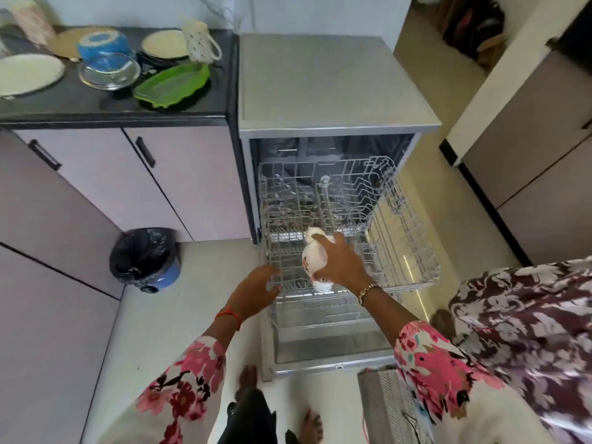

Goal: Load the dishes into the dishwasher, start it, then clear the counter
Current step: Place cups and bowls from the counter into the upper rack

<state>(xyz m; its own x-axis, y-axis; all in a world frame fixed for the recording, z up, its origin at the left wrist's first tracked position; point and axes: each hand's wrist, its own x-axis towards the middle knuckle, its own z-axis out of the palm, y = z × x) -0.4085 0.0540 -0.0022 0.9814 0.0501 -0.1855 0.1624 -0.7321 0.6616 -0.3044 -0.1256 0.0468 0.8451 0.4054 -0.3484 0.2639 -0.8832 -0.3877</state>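
The dishwasher (336,91) stands open with its wire upper rack (410,238) pulled out over the lowered door (323,344). My right hand (342,264) grips a white patterned ceramic mug or jug (312,257) over the rack's front part. My left hand (256,291) holds the rack's front left corner, fingers curled on the wire. On the dark counter (80,104) at the upper left lie a green leaf-shaped tray (169,86), a blue bowl (102,48) above a glass bowl (110,75), pale plates (27,73) and a white mug (200,40).
A bin with a black liner (144,257) stands on the floor left of the dishwasher. Cabinet doors (179,184) run below the counter. A metal mesh object (387,408) sits near my feet at the lower right. A second person's patterned garment (525,318) is at the right.
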